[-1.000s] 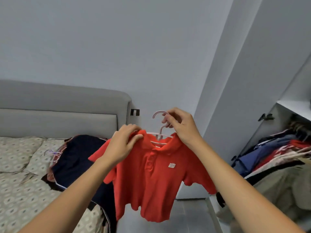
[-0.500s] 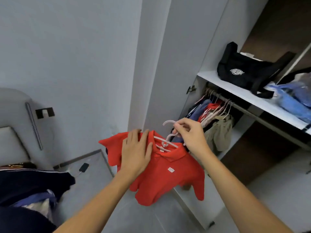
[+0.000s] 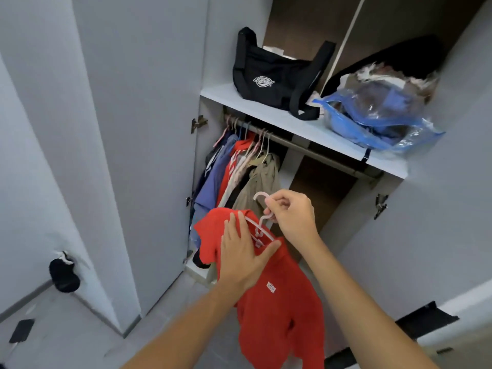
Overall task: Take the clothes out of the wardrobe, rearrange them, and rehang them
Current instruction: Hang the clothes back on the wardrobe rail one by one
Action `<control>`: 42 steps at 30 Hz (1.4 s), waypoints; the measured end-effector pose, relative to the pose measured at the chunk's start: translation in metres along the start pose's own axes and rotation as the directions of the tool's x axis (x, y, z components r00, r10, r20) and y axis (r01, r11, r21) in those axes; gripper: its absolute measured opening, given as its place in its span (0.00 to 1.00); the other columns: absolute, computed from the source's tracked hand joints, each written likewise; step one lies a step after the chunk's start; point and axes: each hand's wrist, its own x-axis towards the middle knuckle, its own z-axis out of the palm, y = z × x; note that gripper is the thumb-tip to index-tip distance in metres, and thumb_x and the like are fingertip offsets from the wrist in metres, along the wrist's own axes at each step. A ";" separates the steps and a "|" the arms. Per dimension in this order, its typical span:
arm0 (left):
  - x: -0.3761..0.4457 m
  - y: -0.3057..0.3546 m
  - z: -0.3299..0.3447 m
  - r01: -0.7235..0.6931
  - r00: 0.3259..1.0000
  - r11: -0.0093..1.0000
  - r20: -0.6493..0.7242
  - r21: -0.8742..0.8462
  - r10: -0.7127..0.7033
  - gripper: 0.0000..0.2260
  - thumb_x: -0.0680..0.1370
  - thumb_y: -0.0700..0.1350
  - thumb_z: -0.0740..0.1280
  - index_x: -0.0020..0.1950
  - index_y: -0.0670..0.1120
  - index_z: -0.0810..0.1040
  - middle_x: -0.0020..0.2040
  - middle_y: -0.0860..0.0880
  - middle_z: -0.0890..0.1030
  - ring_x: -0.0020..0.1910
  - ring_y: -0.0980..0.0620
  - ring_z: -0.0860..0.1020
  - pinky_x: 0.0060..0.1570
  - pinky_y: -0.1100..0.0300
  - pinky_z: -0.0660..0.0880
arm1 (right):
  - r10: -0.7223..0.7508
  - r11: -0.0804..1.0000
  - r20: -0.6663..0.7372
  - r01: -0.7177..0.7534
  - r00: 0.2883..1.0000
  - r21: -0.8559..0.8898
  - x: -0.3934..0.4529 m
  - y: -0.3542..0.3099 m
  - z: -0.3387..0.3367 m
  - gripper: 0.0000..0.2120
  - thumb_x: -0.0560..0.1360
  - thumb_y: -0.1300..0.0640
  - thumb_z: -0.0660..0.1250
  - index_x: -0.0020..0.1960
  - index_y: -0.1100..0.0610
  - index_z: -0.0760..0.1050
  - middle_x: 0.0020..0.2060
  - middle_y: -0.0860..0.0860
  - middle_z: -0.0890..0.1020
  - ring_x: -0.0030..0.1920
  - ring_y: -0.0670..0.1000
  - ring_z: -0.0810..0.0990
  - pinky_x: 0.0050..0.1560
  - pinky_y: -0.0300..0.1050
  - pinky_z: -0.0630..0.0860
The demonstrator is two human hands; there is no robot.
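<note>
Red shirt, pale pink hanger

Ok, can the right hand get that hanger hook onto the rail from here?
Probably yes. The right hand pinches the pink hanger just under its hook, and the rail is bare to the right of the hung clothes, with nothing between.

bare rail beside hung clothes
</note>
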 end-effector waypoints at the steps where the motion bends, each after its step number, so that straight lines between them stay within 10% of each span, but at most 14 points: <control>1: 0.010 0.002 0.008 -0.011 0.999 1.000 0.030 -0.003 0.011 0.54 0.72 0.82 0.51 0.85 0.51 0.37 0.85 0.49 0.39 0.83 0.50 0.36 0.82 0.45 0.45 | 0.018 1.000 -0.009 -0.018 1.000 0.003 0.007 0.009 -0.005 0.09 0.79 0.54 0.71 0.41 0.48 0.84 0.33 0.45 0.86 0.37 0.46 0.86 0.48 0.58 0.85; 19: 0.187 0.022 0.078 -0.241 0.897 0.970 0.388 0.025 0.213 0.57 0.69 0.80 0.59 0.86 0.48 0.43 0.86 0.49 0.46 0.84 0.50 0.44 0.82 0.45 0.52 | 0.148 0.982 -0.301 -0.176 0.942 -0.070 0.114 0.098 -0.029 0.07 0.80 0.48 0.71 0.45 0.48 0.84 0.34 0.41 0.85 0.38 0.36 0.83 0.48 0.47 0.84; 42: 0.390 0.004 0.120 -0.498 0.525 0.838 0.692 -0.222 0.495 0.56 0.68 0.75 0.70 0.85 0.56 0.45 0.85 0.57 0.46 0.83 0.56 0.47 0.82 0.47 0.53 | 0.365 0.902 -0.556 -0.432 0.747 0.012 0.223 0.125 0.002 0.06 0.78 0.51 0.73 0.42 0.47 0.81 0.36 0.42 0.86 0.42 0.43 0.86 0.58 0.55 0.81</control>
